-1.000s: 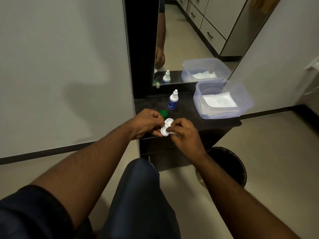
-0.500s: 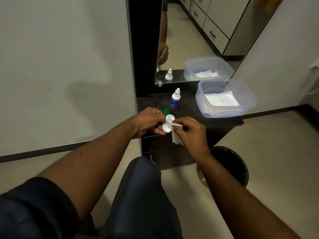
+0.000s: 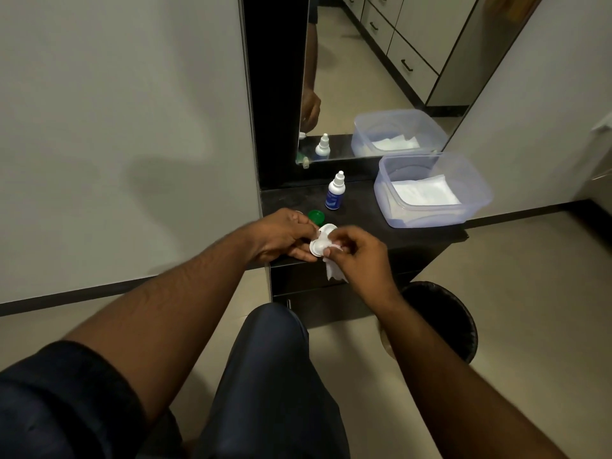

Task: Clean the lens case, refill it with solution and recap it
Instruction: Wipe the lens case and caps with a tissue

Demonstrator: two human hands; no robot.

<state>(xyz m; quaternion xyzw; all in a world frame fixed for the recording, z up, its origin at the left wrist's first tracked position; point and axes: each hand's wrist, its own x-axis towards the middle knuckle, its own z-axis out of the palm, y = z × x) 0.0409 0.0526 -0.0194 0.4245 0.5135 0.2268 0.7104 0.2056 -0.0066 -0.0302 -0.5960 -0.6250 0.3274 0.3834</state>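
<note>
My left hand (image 3: pixel 281 235) holds a white two-well lens case (image 3: pixel 320 241) over the front edge of the dark counter (image 3: pixel 364 220). Both wells are uncapped and face up. My right hand (image 3: pixel 359 256) pinches a white tissue (image 3: pixel 334 271) against the case's right side, and the tissue's loose end hangs below my fingers. A green cap (image 3: pixel 316 217) lies on the counter just behind the case. The solution bottle (image 3: pixel 335 195), white with a blue label and a capped nozzle, stands upright further back.
A clear plastic tub (image 3: pixel 477 190) holding white tissues sits at the counter's right. A mirror (image 3: pixel 381 77) stands behind the counter. A black waste bin (image 3: pixel 443 319) stands on the floor below my right hand. My knee (image 3: pixel 275 329) is under the counter's edge.
My right hand pulled the tissue off the case, then brought it back against the case's right side. The case has tilted slightly in my left hand.
</note>
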